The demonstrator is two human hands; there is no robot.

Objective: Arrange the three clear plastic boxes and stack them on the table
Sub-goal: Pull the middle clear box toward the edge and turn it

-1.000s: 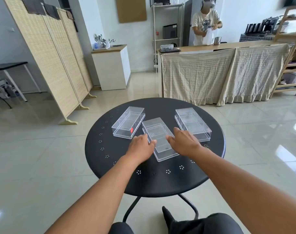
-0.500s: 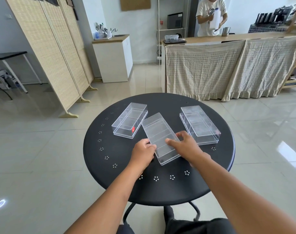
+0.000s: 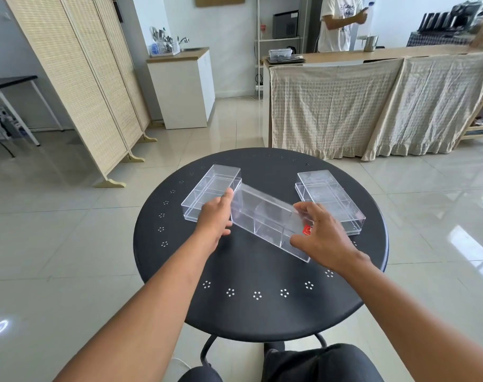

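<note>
Three clear plastic boxes are on or above the round black table (image 3: 262,312). The middle box (image 3: 265,219) is lifted and tilted, held at both ends: my left hand (image 3: 216,216) grips its left end and my right hand (image 3: 320,235) grips its right end, near a small red sticker (image 3: 307,230). The left box (image 3: 211,190) lies flat on the table behind my left hand, partly hidden by it. The right box (image 3: 329,197) lies flat on the table's right side, just beyond my right hand.
A folding woven screen (image 3: 77,78) stands at the left. A white cabinet (image 3: 185,86) and a cloth-draped counter (image 3: 372,106) are behind the table, with a person (image 3: 342,20) standing behind the counter. Glossy tiled floor surrounds the table.
The middle box has been lifted off the table and tilted up, turned more crosswise. Both hands moved from its near end to its two ends.
</note>
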